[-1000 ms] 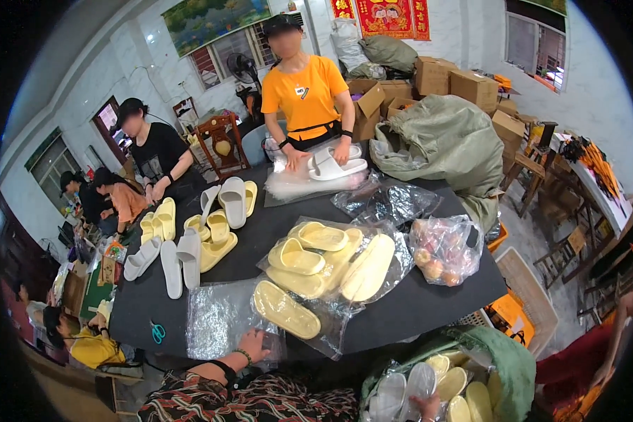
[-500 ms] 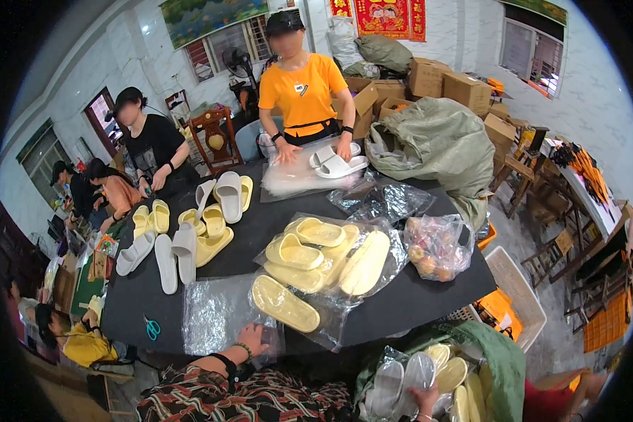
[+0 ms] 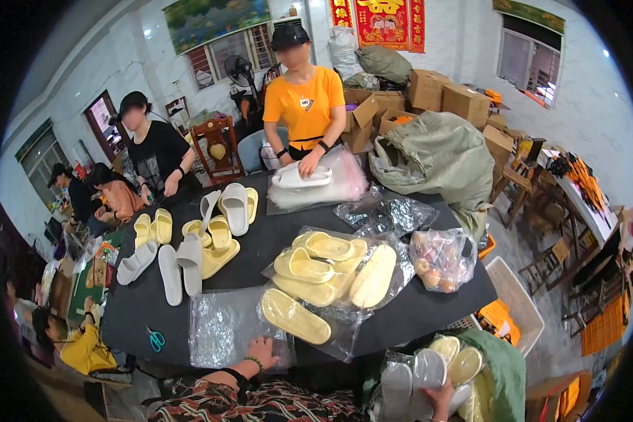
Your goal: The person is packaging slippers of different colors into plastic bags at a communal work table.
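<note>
My left hand (image 3: 261, 353) lies with fingers spread on a flat clear plastic bag (image 3: 219, 329) at the near table edge. Just right of that bag, a single yellow slipper (image 3: 295, 315) rests sole up on clear plastic. Several more yellow slippers (image 3: 330, 245) lie beyond it on clear bags. Down at the lower right, my right hand (image 3: 439, 399) grips a grey slipper (image 3: 430, 368) wrapped in clear plastic. It is at the mouth of a green sack (image 3: 505, 369) holding yellow and grey slippers; some fingers are hidden behind the slipper.
Grey and yellow slippers (image 3: 190, 261) stand at the table's left, with teal scissors (image 3: 155, 340) nearer. A bag of fruit (image 3: 442, 259) sits at the right edge, a white crate (image 3: 517, 302) beyond. Across the table, a person in orange (image 3: 304, 105) handles a white slipper over plastic bags (image 3: 337, 193).
My right hand has shifted slightly right with the bagged grey slipper. My left hand stays on the plastic bag. The person opposite has moved the white slippers left over the bags.
</note>
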The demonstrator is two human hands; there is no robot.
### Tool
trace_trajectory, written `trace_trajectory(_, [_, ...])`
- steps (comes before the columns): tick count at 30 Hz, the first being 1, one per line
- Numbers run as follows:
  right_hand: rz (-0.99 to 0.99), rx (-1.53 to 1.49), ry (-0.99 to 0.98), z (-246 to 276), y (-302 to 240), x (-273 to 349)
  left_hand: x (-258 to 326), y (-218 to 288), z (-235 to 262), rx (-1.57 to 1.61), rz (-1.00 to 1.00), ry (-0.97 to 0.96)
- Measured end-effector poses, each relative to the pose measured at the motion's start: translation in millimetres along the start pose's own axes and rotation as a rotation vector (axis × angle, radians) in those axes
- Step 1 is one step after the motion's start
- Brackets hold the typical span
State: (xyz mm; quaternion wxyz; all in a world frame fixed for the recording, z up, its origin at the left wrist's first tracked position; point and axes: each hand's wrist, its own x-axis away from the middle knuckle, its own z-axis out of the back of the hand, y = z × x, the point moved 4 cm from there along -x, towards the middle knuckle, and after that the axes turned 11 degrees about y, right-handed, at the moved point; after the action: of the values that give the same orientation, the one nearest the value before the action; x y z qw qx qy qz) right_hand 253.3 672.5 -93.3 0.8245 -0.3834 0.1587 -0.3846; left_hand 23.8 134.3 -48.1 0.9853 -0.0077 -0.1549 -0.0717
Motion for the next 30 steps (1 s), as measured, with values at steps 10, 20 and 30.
trace_trajectory(10, [0.147,0.172,-0.064,12.4,-85.1,-2.7,1.4,-2.8,-1.9,0.053,-0.01,0.012])
trace_trajectory(20, [0.184,0.264,-0.119,50.6,-167.1,3.7,-5.7,-13.0,-4.4,0.113,-0.13,0.193])
trace_trajectory(30, [0.492,0.447,-0.226,95.1,-347.5,6.4,-1.4,-33.5,3.2,0.207,-0.209,0.052])
